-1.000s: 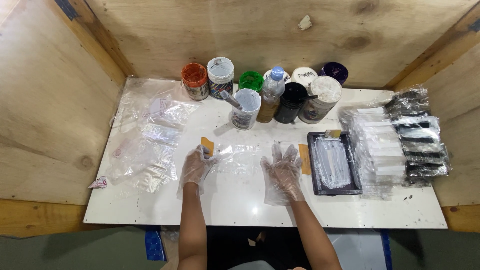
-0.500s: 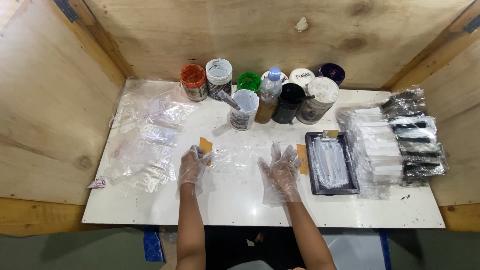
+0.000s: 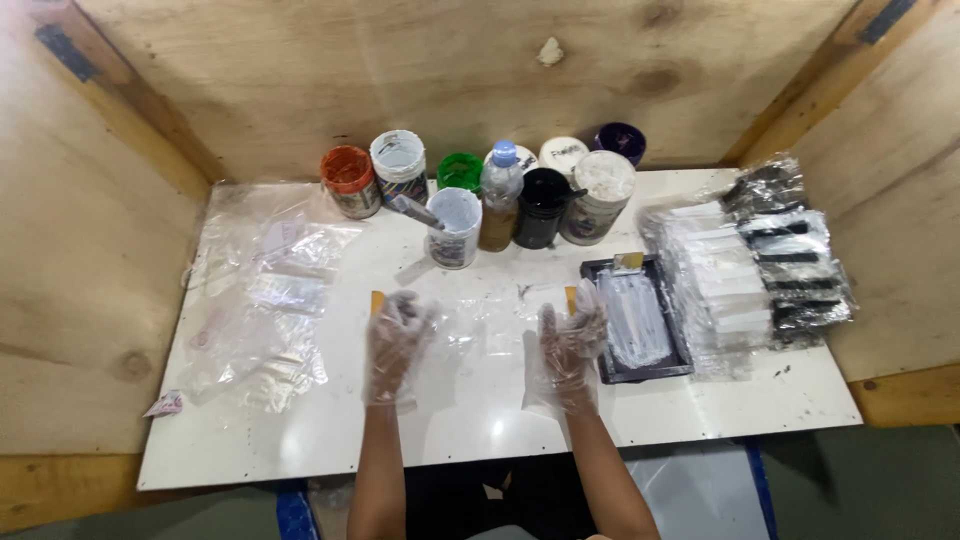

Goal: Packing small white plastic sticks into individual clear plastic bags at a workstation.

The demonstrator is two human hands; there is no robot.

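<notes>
White bench (image 3: 300, 440) in plywood booth: left hand (image 3: 395, 345) and right hand (image 3: 570, 345), gloved, pinching clear plastic sheet (image 3: 480, 320) at centre frame; best pulled evenly taut.

A craft workshop: paint jars (image 3: 400, 165) in a plywood booth (image 3: 300, 70).

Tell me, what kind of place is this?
Probably a small craft or paint-packing booth: a white table boxed in by plywood walls, open paint jars along the back, stacked plastic-wrapped packs, and gloved hands at work.
</notes>
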